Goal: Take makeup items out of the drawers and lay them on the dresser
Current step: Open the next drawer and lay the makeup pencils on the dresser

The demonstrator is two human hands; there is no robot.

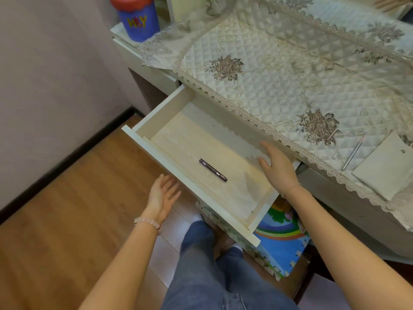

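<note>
Makeup pen (213,173) lies alone on the pale floor of the open drawer (178,139), a bit below the middle of the frame; it is dark and thin; its long line runs from upper left to lower right, nearly side by side with the drawer front.

Left hand (162,195) is at the lower left of the pen, just outside the drawer front; its palm faces up and its fingers are loose and spread; it holds nothing.

Right hand (277,168) is to the right of the pen, over the right end of the drawer, close under the lace edge of the cloth (268,63); its fingers are straight and spread; it holds nothing too.

So the pen sits between the two hands; both are near it; I think the right hand has the easier way, because it is already above the drawer, while the front wall of the drawer stands between the left hand and the pen. To pick it up, the right hand would go left and down, and pinch across the thin middle of the pen.

On the cloth at the right of the frame lie a thin silver stick (353,153) and a flat white box (384,166), just beside each other; the pen could go near them, I guess.
</note>
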